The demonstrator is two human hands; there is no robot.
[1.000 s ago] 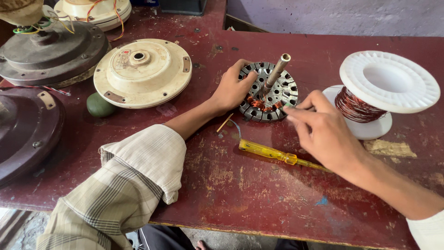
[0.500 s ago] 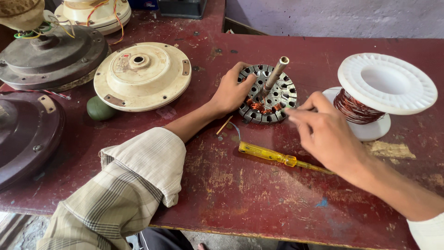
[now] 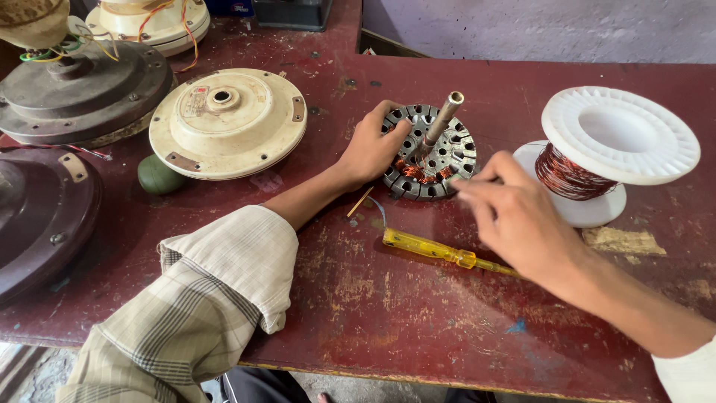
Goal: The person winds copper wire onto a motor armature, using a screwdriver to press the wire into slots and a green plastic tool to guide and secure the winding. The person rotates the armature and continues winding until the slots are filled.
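- On the worn red table (image 3: 418, 313) we find a round slotted metal stator (image 3: 432, 153) with a steel shaft (image 3: 442, 119) rising tilted from its centre; copper windings fill some slots on its near side.
- We note the left hand (image 3: 371, 148) resting on the stator's left edge, fingers curled over the rim and gripping it; the checked sleeve (image 3: 201, 298) is rolled up the forearm.
- We record the right hand (image 3: 514, 216) just beside the stator's right edge, thumb and forefinger pressed together in a pinch. It is blurred, and we cannot tell what the fingertips hold.
- We see a yellow-handled screwdriver (image 3: 432, 250) lying flat on the table just below the stator, its blade passing under the right hand.
- We observe a white plastic spool (image 3: 615, 149) wound with copper wire (image 3: 567, 173), standing near the stator to its right.
- We log a cream fan cover (image 3: 227, 123) left of the stator, a small green object (image 3: 158, 175) just beside it, and dark fan housings (image 3: 82, 93) at the table's left end.
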